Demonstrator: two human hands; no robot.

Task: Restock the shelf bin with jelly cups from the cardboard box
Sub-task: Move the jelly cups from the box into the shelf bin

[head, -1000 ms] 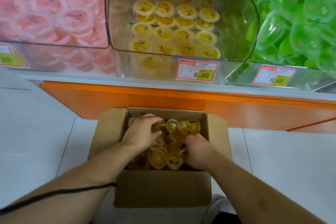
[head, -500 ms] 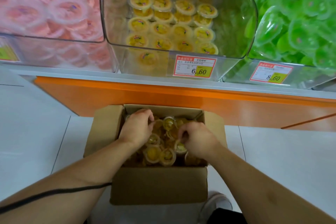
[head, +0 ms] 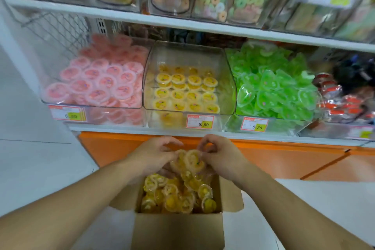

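Observation:
An open cardboard box (head: 178, 231) on the floor holds several yellow jelly cups (head: 172, 197). Above its far edge, my left hand (head: 154, 156) and my right hand (head: 221, 156) grip a bunch of yellow jelly cups (head: 189, 161) between them, fingers curled round the bunch. On the shelf beyond stands the clear bin (head: 227, 87) with rows of yellow jelly cups (head: 185, 92) covering its floor, its upper part unfilled.
A bin of pink jelly cups (head: 101, 79) stands left of the yellow bin, a bin of green ones (head: 272, 87) right. Price tags (head: 199, 121) hang on the bin fronts. An orange shelf base (head: 284, 158) runs below, an upper shelf (head: 182, 22) with candy jars above.
Both hands have risen out of the box with a bunch of yellow jelly cups gripped between them. The view has tilted up, showing the upper shelf.

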